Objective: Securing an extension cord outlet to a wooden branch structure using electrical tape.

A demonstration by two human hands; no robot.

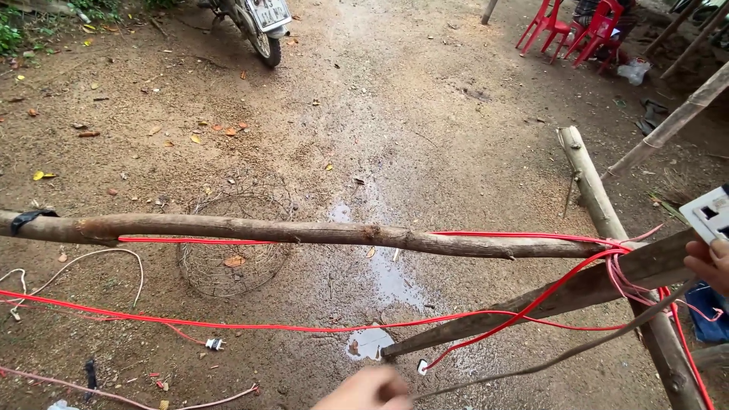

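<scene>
The red cable [304,328] hangs slack across the yard from the pole joint at right, drooping over the dirt toward the left; it looks light, limp and smooth-jacketed, so it would slide through a loose grip and is best pinched close to the joint or near its white end [422,367]. The left hand [368,391], at the bottom edge, is closed narrowly on a thin grey wire [562,354] running up to the right. The right hand [710,264] grips a white socket box [710,214], square, hard plastic, with dark slots. The cable loops around a rough horizontal pole [304,230]. Beyond lie a wire basket [231,262], a puddle [370,342], a parked motorbike [254,23] with a white plate, and red chairs [577,30].
</scene>
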